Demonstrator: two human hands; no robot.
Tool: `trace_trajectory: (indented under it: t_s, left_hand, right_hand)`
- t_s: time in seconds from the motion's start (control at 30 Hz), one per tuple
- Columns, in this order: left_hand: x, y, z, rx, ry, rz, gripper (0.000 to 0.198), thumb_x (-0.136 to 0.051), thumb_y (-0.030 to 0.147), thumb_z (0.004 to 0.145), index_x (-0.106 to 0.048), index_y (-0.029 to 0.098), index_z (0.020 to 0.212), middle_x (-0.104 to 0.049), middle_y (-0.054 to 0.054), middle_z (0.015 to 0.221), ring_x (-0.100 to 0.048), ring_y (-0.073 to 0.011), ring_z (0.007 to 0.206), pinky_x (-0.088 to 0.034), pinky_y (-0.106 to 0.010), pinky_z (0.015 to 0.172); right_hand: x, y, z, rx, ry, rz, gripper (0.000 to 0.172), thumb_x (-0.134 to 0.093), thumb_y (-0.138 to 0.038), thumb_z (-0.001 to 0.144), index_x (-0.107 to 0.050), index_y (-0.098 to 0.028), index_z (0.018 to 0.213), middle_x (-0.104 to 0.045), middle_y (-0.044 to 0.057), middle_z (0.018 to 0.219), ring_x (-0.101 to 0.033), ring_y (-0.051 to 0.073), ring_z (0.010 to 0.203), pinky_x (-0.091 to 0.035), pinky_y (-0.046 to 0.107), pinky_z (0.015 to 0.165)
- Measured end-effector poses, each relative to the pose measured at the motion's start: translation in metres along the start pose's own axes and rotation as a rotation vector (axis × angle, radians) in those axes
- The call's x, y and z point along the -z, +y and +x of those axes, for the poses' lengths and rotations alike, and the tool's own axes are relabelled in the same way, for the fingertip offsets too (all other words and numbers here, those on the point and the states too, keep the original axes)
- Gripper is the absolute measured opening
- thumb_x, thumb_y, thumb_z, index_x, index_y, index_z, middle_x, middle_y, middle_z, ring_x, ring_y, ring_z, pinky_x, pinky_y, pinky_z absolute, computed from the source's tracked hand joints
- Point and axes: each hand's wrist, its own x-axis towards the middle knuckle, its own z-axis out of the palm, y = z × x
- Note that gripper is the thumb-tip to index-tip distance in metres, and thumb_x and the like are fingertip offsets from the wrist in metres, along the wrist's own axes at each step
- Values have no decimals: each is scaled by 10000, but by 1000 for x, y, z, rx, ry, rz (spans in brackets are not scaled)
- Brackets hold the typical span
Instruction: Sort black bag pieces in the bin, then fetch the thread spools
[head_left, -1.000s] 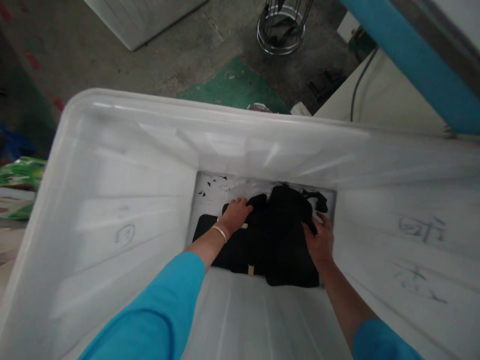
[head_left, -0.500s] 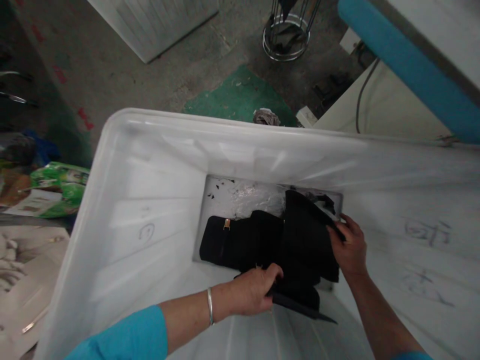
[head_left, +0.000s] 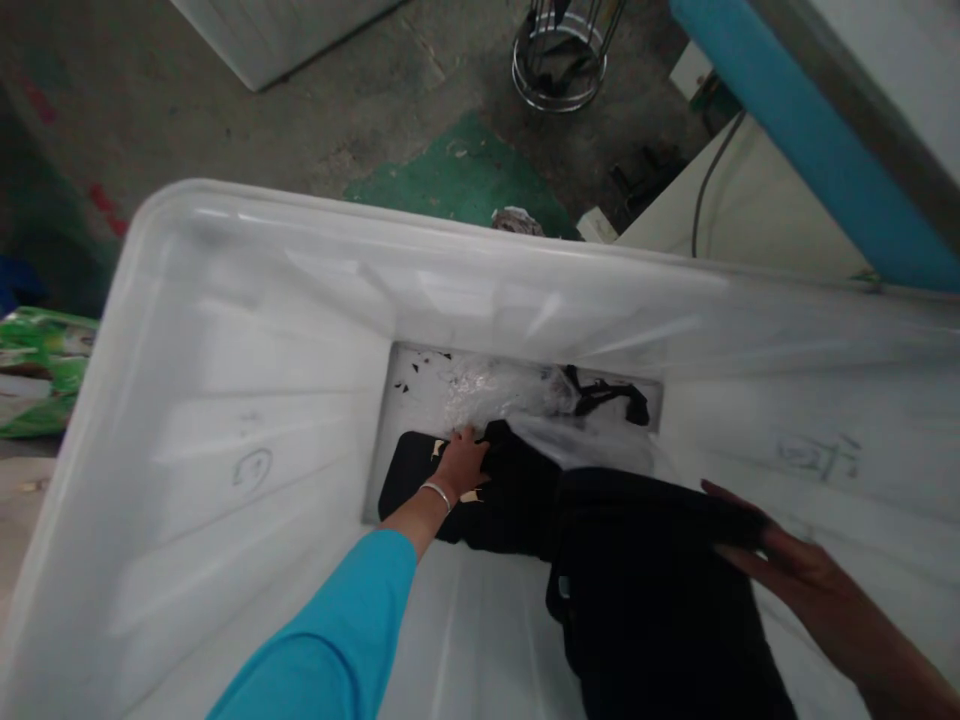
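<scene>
While the person leans over the big white plastic tub [head_left: 225,330], everything of interest sits inside it or around its rim; off the tub's left rim a green printed packet [head_left: 41,365] lies on the floor; on the tub's left inner wall a small circled mark is scribbled in pen. Down that left side a blue sleeve runs to the left hand [head_left: 461,462], which wears a thin bracelet at the wrist and reaches to the tub's bottom; its fingers [head_left: 474,470] are curled down onto the near end of a flat black piece with small gold fittings [head_left: 409,470], pressing or gripping it, though I cannot tell whether they truly close round it. Just beyond that hand, against the tub's far wall, crumpled clear plastic film [head_left: 495,395] lies on the bottom, with a loose black strap [head_left: 607,395] at its right end. Nearer the tub's right wall a larger black garment [head_left: 645,590] is lifted off the bottom and hangs toward the near rim, well above the piece the left hand touches; the right hand [head_left: 795,580] holds its upper right edge, fingers [head_left: 739,530] stretched long and flat along the cloth with the fabric pinched beneath them. Faint pen writing marks the tub's right inner wall. Beyond the tub's far rim the concrete floor shows a green painted patch [head_left: 465,175] and a chrome wire stand [head_left: 559,60]; a blue bar [head_left: 810,150] slants past the far right corner.
</scene>
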Motion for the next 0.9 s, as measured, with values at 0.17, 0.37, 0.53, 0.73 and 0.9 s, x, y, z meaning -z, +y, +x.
trace_trajectory:
  t_s: [0.17,0.37,0.53,0.73,0.9]
  left_hand:
    - [-5,17,-24,-95,-54,9,342,-535,129,846,-609,138,1180,-658,-169,1128,-622,-308,1080,-475,-451,956]
    - [3,42,-68,-215,-108,-77,383,-528,137,814,-572,168,1194,-686,-142,1107,-622,-303,1097,-465,-431,959]
    - [26,19,-96,-188,-197,-190,652,-567,183,758,-398,188,1388,-725,-92,998,-702,-252,894,-518,-313,747]
    - [41,-63,-67,180,-204,-117,1032,-573,72,699,27,74,1538,-706,-200,1125,-708,-253,980,-510,-289,809]
    - [22,-93,-35,380,-166,-60,1044,-708,166,651,-108,-13,1486,-659,-288,1187,-666,-338,1103,-528,-355,861]
  right_hand:
    - [-78,36,17,86,10,-87,306,-621,-540,730,-731,-270,824,-685,118,1177,-637,325,1111,-551,521,971]
    - [-98,33,18,-34,-207,-71,350,-592,-493,745,-680,-255,985,-751,85,1014,-682,321,979,-532,503,955]
    - [-66,24,10,-248,-475,42,507,-761,-453,563,-729,-231,1017,-737,104,1160,-665,358,1104,-540,482,988]
    - [-88,44,23,-500,-517,246,479,-811,-435,527,-722,-219,944,-767,103,1047,-698,337,1021,-537,482,992]
    - [-119,72,49,-517,-345,264,521,-810,-369,531,-662,-191,997,-762,120,1030,-681,336,1067,-502,479,1039]
